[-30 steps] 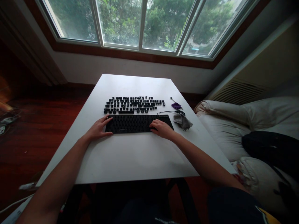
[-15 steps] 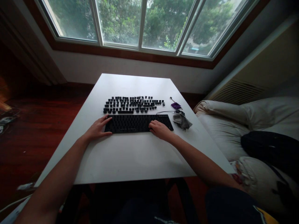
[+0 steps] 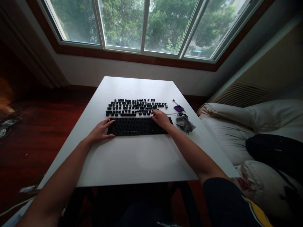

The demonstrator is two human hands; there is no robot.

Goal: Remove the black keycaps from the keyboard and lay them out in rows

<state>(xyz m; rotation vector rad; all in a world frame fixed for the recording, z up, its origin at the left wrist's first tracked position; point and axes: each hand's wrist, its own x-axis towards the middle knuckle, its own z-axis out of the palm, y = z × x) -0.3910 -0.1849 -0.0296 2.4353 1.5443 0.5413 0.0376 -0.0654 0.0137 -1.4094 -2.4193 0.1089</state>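
A black keyboard base (image 3: 132,126) without most of its caps lies on the white table. My left hand (image 3: 99,130) spans its left end, thumb at the front edge and fingers at the back corner, gripping it. Behind the base, loose black keycaps (image 3: 129,107) stand in rough rows, with a long space bar (image 3: 128,114) in the nearest row. My right hand (image 3: 161,118) hangs over the base's back right part with bent fingers. Its fingertips are close together beside the nearest row of keycaps; what is between them is hidden.
At the table's right lie a grey cloth (image 3: 186,124), a coiled black cable (image 3: 182,114), a purple cloth (image 3: 179,108) and a small brush-like stick (image 3: 174,101). A pale sofa (image 3: 220,135) with a dark bag (image 3: 272,149) stands to the right. Windows are beyond the table (image 3: 132,160).
My right hand has moved from the right part of the keyboard base back toward the loose keycaps. My left hand stays on the left end. The view has shifted slightly.
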